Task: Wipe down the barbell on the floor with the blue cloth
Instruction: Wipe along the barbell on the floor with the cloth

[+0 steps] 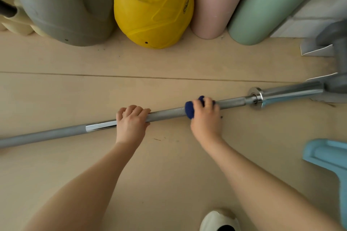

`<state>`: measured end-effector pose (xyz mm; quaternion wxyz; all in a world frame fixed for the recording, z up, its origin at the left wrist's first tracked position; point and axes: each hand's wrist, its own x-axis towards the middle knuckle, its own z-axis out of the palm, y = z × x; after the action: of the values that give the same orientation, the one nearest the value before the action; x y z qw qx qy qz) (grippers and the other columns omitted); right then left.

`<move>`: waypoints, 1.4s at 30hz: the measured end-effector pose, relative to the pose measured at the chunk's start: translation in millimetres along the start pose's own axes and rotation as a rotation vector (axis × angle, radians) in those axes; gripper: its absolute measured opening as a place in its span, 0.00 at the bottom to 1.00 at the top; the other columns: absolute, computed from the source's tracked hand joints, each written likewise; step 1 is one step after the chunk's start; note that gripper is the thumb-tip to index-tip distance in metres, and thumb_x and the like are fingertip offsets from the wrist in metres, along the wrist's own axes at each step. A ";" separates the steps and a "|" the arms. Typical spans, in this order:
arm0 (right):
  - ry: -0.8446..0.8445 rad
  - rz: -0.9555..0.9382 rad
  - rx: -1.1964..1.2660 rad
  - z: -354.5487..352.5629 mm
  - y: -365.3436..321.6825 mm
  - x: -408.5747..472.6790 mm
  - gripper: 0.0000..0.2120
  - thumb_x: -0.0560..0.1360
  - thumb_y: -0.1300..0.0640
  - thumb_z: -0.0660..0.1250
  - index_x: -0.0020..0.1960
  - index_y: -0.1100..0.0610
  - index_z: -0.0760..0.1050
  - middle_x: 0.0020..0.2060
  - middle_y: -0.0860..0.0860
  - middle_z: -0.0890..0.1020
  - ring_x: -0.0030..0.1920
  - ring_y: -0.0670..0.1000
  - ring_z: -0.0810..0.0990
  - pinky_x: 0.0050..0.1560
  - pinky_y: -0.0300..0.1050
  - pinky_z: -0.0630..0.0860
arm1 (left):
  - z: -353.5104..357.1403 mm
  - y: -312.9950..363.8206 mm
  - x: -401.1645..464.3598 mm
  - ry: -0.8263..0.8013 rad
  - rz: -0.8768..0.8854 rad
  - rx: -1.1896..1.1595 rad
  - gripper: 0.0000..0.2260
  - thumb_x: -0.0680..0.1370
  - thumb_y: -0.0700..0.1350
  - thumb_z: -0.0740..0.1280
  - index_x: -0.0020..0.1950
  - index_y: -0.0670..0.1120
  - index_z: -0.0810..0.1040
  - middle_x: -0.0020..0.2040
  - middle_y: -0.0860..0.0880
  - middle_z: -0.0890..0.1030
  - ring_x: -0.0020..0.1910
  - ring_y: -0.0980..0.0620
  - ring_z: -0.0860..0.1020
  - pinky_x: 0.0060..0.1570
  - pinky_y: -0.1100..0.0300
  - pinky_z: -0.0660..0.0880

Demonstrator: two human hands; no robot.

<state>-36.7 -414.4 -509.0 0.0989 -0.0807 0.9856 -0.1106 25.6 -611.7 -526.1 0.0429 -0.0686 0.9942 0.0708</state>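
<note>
Barbell (169,114) runs off left edge; blue cloth (189,109) mostly hidden under right hand (206,118).

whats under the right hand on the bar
Under the right hand the blue cloth wraps the barbell. The bar's surface there is hidden, as is most of the cloth.

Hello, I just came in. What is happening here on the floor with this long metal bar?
A person is wiping a barbell that lies on the wooden floor. The left hand grips the shaft to steady it. The right hand holds a blue cloth wrapped around the shaft, close to the shiny collar at the right end. Along the wall behind stand a yellow kettlebell and foam rollers.
</note>
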 end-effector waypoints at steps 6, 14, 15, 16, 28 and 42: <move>0.042 0.106 -0.102 -16.0 63.3 29.4 0.19 0.70 0.65 0.64 0.59 0.53 0.75 0.63 0.55 0.74 0.53 0.63 0.71 0.50 0.51 0.71 | -7.9 -8.1 16.2 -0.061 -0.033 -0.091 0.12 0.67 0.39 0.76 0.48 0.43 0.80 0.40 0.46 0.84 0.51 0.41 0.78 0.55 0.45 0.66; 0.001 0.052 0.039 6.4 -17.2 25.2 0.23 0.71 0.68 0.63 0.66 0.58 0.69 0.66 0.59 0.67 0.59 0.64 0.67 0.56 0.54 0.71 | -5.0 -12.9 28.7 -0.065 0.014 -0.093 0.10 0.69 0.38 0.74 0.49 0.42 0.80 0.45 0.46 0.83 0.55 0.38 0.77 0.53 0.42 0.70; -0.033 -0.008 0.059 9.1 -23.1 21.4 0.25 0.71 0.68 0.63 0.67 0.57 0.68 0.67 0.58 0.66 0.60 0.63 0.67 0.55 0.54 0.71 | -5.1 -14.4 30.4 -0.070 0.010 -0.082 0.10 0.69 0.39 0.74 0.49 0.42 0.81 0.47 0.45 0.82 0.56 0.36 0.76 0.53 0.40 0.69; -0.054 -0.052 0.071 7.7 -23.3 21.6 0.26 0.71 0.69 0.63 0.68 0.56 0.67 0.67 0.57 0.66 0.60 0.62 0.67 0.55 0.54 0.72 | -5.1 -16.1 32.1 -0.068 0.009 -0.069 0.10 0.69 0.39 0.74 0.49 0.43 0.81 0.48 0.44 0.81 0.57 0.35 0.75 0.53 0.39 0.69; 0.093 0.198 0.058 4.7 -7.9 63.7 0.20 0.71 0.67 0.63 0.62 0.59 0.72 0.67 0.59 0.70 0.62 0.64 0.67 0.62 0.50 0.61 | -21.5 -29.4 71.2 -0.277 -0.074 -0.172 0.17 0.81 0.51 0.56 0.69 0.52 0.68 0.64 0.52 0.74 0.71 0.47 0.59 0.67 0.50 0.53; 0.085 0.286 -0.023 7.2 -30.0 71.9 0.18 0.70 0.65 0.65 0.60 0.57 0.74 0.63 0.56 0.74 0.53 0.62 0.72 0.53 0.49 0.67 | -15.2 -51.4 64.4 -0.079 0.064 -0.264 0.14 0.66 0.36 0.76 0.50 0.43 0.82 0.47 0.47 0.83 0.58 0.38 0.77 0.55 0.43 0.69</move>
<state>-100.6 -457.8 -521.6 0.0711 0.0644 0.9915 -0.0876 -31.8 -672.8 -524.2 0.0703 -0.0390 0.9755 0.2050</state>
